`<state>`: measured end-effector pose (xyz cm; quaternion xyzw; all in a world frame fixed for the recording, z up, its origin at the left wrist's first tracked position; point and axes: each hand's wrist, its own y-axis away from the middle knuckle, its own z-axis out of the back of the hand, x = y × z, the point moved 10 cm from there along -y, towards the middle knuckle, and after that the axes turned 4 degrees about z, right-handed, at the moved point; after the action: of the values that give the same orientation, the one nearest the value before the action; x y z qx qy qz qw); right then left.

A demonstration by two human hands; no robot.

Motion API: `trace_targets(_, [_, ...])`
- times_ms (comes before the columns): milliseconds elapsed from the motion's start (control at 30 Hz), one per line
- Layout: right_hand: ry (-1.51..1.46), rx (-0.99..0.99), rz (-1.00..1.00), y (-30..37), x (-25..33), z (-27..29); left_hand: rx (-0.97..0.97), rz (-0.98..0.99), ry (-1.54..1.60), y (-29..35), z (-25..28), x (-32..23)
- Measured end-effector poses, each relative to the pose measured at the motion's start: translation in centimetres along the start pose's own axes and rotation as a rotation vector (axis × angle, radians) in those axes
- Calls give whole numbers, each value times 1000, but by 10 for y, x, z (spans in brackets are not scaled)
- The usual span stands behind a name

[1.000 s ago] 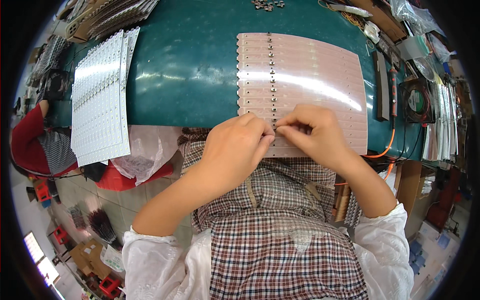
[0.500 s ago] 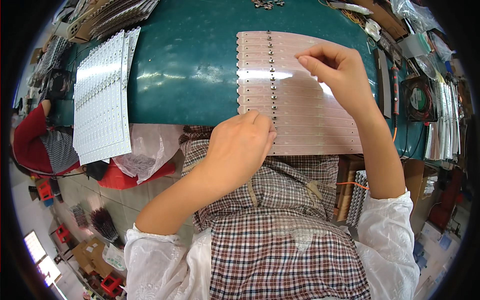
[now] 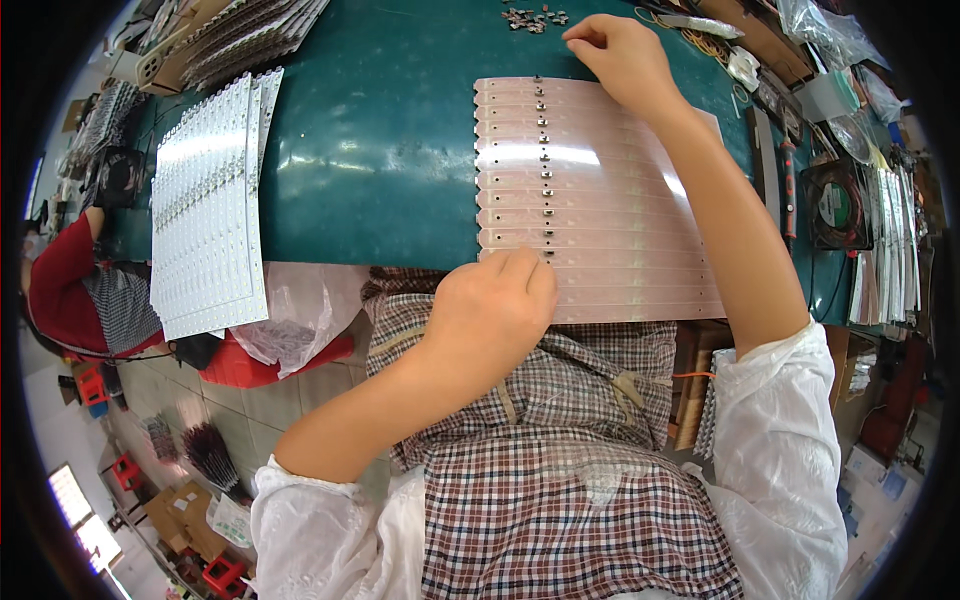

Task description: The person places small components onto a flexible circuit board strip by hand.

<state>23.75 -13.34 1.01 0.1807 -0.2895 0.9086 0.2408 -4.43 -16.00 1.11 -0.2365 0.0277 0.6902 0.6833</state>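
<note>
A panel of pinkish-tan circuit board strips [image 3: 630, 200] lies at the near edge of the green table. Down it runs a column of small dark metal connectors [image 3: 545, 156]. My left hand [image 3: 495, 310] rests at the lower end of that column, fingers curled together on the board; whatever is under the fingertips is hidden. My right hand [image 3: 628, 62] is beyond the panel's far edge, thumb and forefinger brought together beside a loose pile of small connectors [image 3: 535, 18]. Anything between those fingertips is too small to make out.
White LED board strips [image 3: 205, 200] lie stacked at the left on the green table [image 3: 375, 150], with more strips [image 3: 250, 45] behind. To the right are a red-handled tool [image 3: 788, 190] and a black fan [image 3: 838, 203]. A person in red [image 3: 62, 275] sits at far left.
My right hand has moved from above the panel, away from me, to the connector pile. My left hand stays at the connector column. The view has tilted slightly.
</note>
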Motion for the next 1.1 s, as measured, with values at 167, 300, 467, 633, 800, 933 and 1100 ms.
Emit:
trace_targets(167, [97,-27,51,-22,24,-28,5,5,5,2,1,1])
trace_targets(300, [209,-38,73,-35,17,-41,-21,-5,82,2,9,0])
trace_targets(467, [307,-16,79,-40,14,-48,-44,82,359,0,18,17])
trace_targets(633, [158,-81,119,-28,23,-10,-64,186,340,-20,43,52])
trace_targets(800, [-501,45,-423,5,-40,2,-67,328,313,-62,42,104])
trace_targets(933, [-738,17,-452,33,-31,25,-115,271,163,-119,36,140])
trace_targets(1100, [-823,114,-493,83,6,43,-189,300,72,-180,13,181])
